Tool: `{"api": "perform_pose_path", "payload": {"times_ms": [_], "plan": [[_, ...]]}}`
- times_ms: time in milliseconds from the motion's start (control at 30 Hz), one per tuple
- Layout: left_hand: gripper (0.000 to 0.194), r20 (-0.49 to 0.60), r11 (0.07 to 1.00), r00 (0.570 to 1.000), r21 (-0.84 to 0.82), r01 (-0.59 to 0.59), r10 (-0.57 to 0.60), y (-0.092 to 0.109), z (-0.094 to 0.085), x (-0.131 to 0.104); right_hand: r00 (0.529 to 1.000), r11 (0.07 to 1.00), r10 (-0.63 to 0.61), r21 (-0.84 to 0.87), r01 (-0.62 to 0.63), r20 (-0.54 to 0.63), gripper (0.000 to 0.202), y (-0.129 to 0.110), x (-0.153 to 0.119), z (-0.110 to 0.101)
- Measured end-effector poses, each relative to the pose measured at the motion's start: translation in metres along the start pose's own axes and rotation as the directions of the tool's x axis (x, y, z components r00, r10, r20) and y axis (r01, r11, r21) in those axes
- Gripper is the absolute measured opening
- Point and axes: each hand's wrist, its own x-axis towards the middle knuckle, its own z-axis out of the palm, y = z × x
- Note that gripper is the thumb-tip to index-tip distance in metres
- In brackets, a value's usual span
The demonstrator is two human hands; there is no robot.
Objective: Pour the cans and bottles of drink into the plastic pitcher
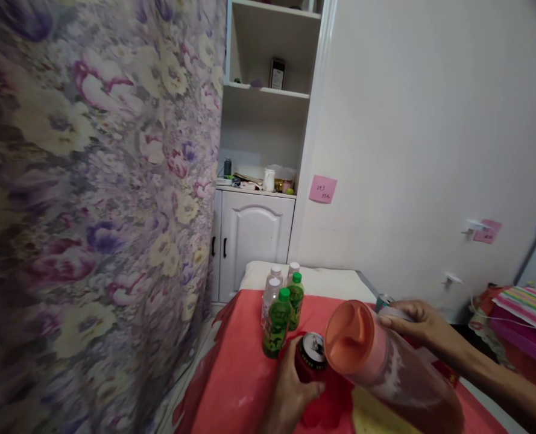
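Observation:
Fingers of my left hand (295,386) are wrapped round a dark can (312,355) with a silver top, low in the centre of the view. My right hand (415,322) grips the handle of a large clear pitcher (403,380) with an orange lid (349,337). The pitcher is tilted, its lid towards the can and just right of it. Whether liquid runs between them cannot be made out. Two green bottles (277,322) with green caps stand left of the can, beside several white-capped bottles (270,295).
A red cloth (231,374) covers the table. Behind the pitcher stands a teal can (384,300). A yellow item (371,413) lies under the pitcher. A floral curtain (105,211) hangs at the left, a white cabinet (258,241) behind.

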Motion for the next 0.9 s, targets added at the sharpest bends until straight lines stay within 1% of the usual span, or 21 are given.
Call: {"api": "perform_pose_path", "payload": {"times_ms": [200,467,733,900], "plan": [[0.074,-0.014,1.0,1.0,0.008,0.01,-0.01,0.002,0.0007,-0.0015,1.0,1.0,0.005,0.001,-0.005,0.005,0.058,-0.001,-0.0004,0.0003],[0.077,-0.009,1.0,1.0,-0.008,0.019,-0.019,-0.0025,0.0004,-0.0002,1.0,1.0,-0.011,-0.013,0.011,-0.001,0.058,-0.004,-0.0004,0.002],[0.074,0.006,1.0,1.0,-0.006,0.002,-0.002,-0.0026,-0.0003,0.0,1.0,1.0,-0.002,-0.031,0.002,-0.005,0.059,-0.0031,0.001,0.0016],[0.076,0.014,1.0,1.0,-0.028,-0.001,0.001,-0.0059,-0.0003,0.0004,1.0,0.999,-0.023,-0.05,0.022,-0.019,0.059,-0.0034,0.0019,0.0012]]}}
